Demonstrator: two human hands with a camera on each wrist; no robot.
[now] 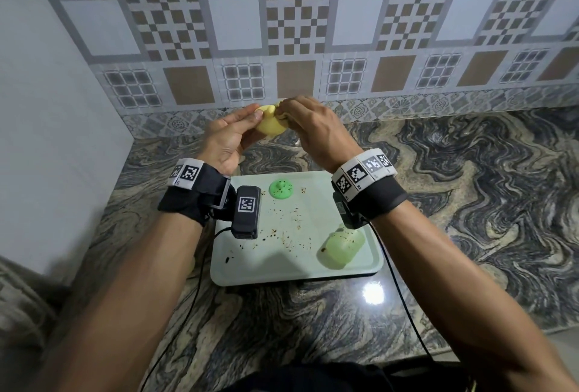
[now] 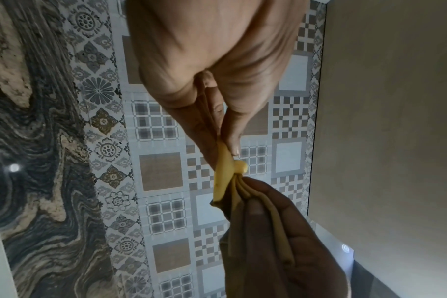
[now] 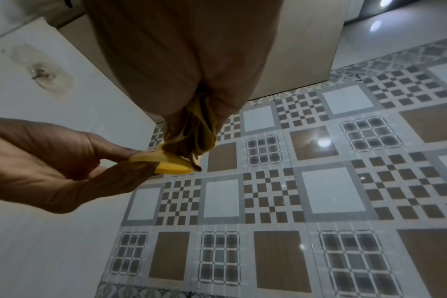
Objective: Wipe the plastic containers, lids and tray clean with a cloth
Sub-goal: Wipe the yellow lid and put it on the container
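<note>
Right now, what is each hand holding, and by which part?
Left hand pinches the yellow lid by its rim. Right hand grips the bunched yellow cloth, pressing it against the lid.

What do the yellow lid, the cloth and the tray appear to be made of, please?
The yellow lid looks like moulded plastic: smooth, opaque, evenly thick, with a small knob. The cloth seems a soft woven fabric, mustard-coloured, bunching into folds in the right hand. The tray has a smooth pale surface with rounded corners and a faint sheen; probably plastic, though coated metal cannot be ruled out.
</note>
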